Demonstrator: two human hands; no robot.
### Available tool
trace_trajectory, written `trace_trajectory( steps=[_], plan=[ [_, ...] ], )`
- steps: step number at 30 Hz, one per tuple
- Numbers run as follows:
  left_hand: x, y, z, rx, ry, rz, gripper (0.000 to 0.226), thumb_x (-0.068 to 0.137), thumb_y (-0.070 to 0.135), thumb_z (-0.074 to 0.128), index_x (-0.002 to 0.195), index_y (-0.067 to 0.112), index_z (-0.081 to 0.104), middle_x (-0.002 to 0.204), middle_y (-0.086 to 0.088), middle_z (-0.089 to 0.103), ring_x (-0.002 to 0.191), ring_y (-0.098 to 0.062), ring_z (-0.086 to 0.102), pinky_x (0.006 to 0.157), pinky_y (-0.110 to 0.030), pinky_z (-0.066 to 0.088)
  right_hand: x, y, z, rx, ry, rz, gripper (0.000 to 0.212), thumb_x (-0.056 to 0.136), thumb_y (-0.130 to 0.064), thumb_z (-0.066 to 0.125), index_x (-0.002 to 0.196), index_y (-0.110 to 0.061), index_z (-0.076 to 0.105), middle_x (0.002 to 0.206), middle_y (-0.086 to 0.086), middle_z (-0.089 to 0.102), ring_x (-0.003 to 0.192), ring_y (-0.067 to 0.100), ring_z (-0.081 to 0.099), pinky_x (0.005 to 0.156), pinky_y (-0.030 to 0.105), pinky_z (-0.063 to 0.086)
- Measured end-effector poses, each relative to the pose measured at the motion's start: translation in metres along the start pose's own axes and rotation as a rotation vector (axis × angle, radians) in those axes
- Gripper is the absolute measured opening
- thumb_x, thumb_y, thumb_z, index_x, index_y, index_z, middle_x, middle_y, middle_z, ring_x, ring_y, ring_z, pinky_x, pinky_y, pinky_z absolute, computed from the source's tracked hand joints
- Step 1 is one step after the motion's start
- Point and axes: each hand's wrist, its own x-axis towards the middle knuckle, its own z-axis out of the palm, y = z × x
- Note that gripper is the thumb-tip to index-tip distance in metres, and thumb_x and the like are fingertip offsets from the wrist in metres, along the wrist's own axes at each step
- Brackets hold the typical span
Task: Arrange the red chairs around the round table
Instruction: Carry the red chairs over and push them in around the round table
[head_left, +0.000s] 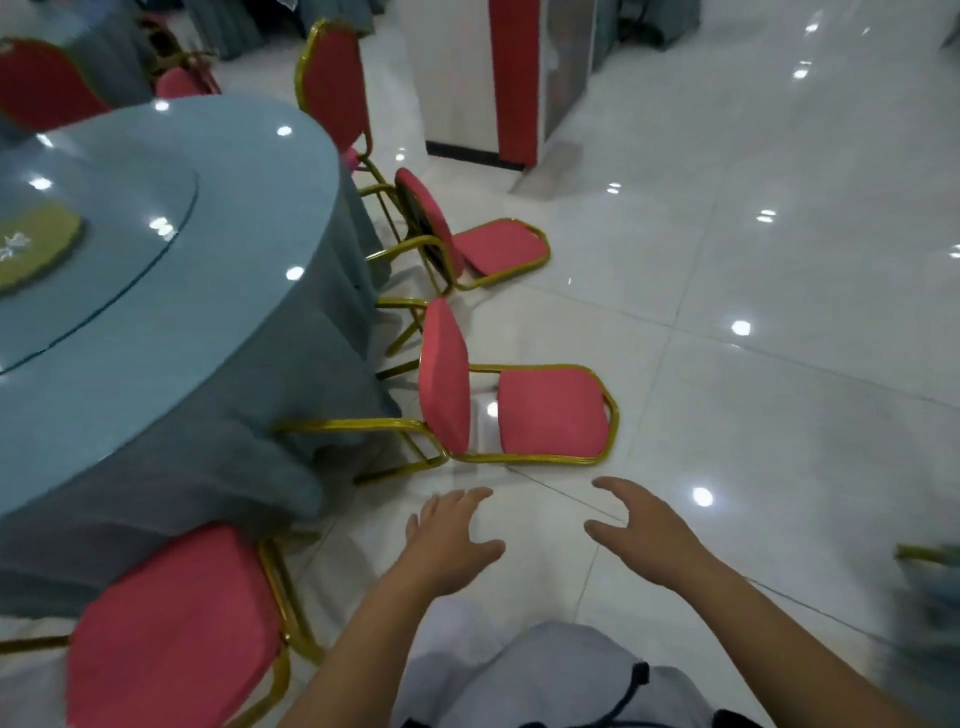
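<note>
**Desk:** What are the hands doing?

**Photographer:** Both are reaching forward over the glossy white floor (753, 415), fingers spread and relaxed, grasping nothing. The left hand (452, 540) is hovering just short of the nearer toppled chair (550, 415). The right hand (644, 530) is hovering alongside, thumb held apart from the fingers. Neither is touching the frame.

**Desk:** And where are the red chairs lying?

**Photographer:** The nearer toppled chair is lying on its back, backrest flat on the floor and seat standing on edge. Its gold legs are pointing into the blue-grey tablecloth (311, 364) at the right edge of the round table (208, 171). The farther toppled chair (498, 244) is lying the same way just beyond it. An upright chair (332, 78) is standing at the table's far right edge. The near chair (171, 634) is standing at the near edge, seat right against the hanging cloth. A fifth chair (41, 83) is showing its red back past the far left edge.

**Desk:** Anything else?

**Photographer:** A glass turntable (104, 208) is sitting on the tabletop, and a white-and-red pillar (509, 78) is standing beyond the chairs.
</note>
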Motion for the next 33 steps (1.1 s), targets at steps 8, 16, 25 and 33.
trace_trajectory(
  steps=[8, 16, 25, 33],
  plan=[
    [0.106, 0.090, -0.025, -0.011, -0.030, 0.130, 0.058, 0.092, 0.038, 0.064, 0.145, 0.036, 0.042, 0.152, 0.007, 0.042, 0.138, -0.016, 0.039, 0.112, -0.035, 0.033, 0.059, 0.036, -0.083, -0.023, 0.039, 0.081, 0.065, 0.093, -0.043, 0.061, 0.151, -0.030, 0.036, 0.157, -0.005, 0.036, 0.142, 0.018, 0.036, 0.113, 0.037, 0.032],
    [0.264, 0.193, -0.065, -0.063, -0.173, 0.216, 0.062, 0.092, 0.030, 0.065, 0.149, 0.027, 0.040, 0.153, -0.001, 0.040, 0.136, -0.021, 0.042, 0.110, -0.036, 0.037, 0.159, 0.031, -0.209, -0.074, 0.116, 0.198, 0.063, 0.094, -0.042, 0.060, 0.151, -0.031, 0.036, 0.158, -0.008, 0.034, 0.143, 0.016, 0.034, 0.115, 0.039, 0.031],
    [0.394, 0.267, -0.148, -0.186, -0.159, 0.228, 0.061, 0.092, 0.031, 0.063, 0.148, 0.030, 0.040, 0.153, -0.001, 0.040, 0.135, -0.022, 0.043, 0.094, -0.025, 0.037, 0.262, 0.001, -0.297, 0.009, 0.166, 0.227, 0.059, 0.093, -0.043, 0.061, 0.147, -0.033, 0.040, 0.162, -0.003, 0.026, 0.145, 0.020, 0.030, 0.117, 0.042, 0.029],
    [0.442, 0.235, -0.180, -0.427, 0.029, -0.070, 0.064, 0.092, 0.029, 0.066, 0.149, 0.026, 0.039, 0.152, -0.007, 0.039, 0.134, -0.022, 0.044, 0.096, -0.024, 0.038, 0.411, -0.054, -0.353, -0.217, -0.061, -0.018, 0.063, 0.092, -0.043, 0.061, 0.149, -0.032, 0.037, 0.163, 0.003, 0.022, 0.148, 0.022, 0.025, 0.118, 0.047, 0.025]
  ],
)
